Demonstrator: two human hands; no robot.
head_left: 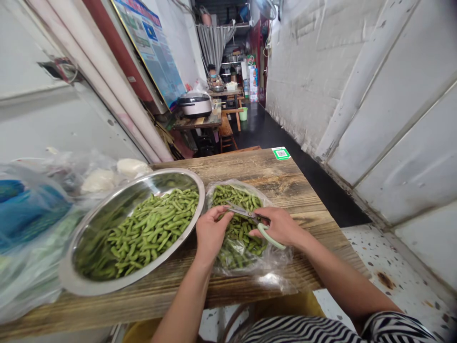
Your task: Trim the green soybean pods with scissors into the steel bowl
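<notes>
My right hand [276, 226] grips a pair of scissors [243, 211] with pale green handles, the blades pointing left. At their tips, my left hand [214, 228] is closed in a pinch; whatever its fingers hold is hidden. Both hands are above a clear plastic bag [276, 267] spread on the table, with green edamame pods [233, 194] lying in it. To the left of my left hand stands a wide steel bowl [203, 190], partly filled with more edamame [157, 228].
The wooden table [285, 176] has a green QR-code card [281, 153] at its far corner. Plastic bags [32, 224] crowd the left side. Farther back, a white cooker [194, 104] sits on another table near wooden stools [225, 126]. A wall runs along the right.
</notes>
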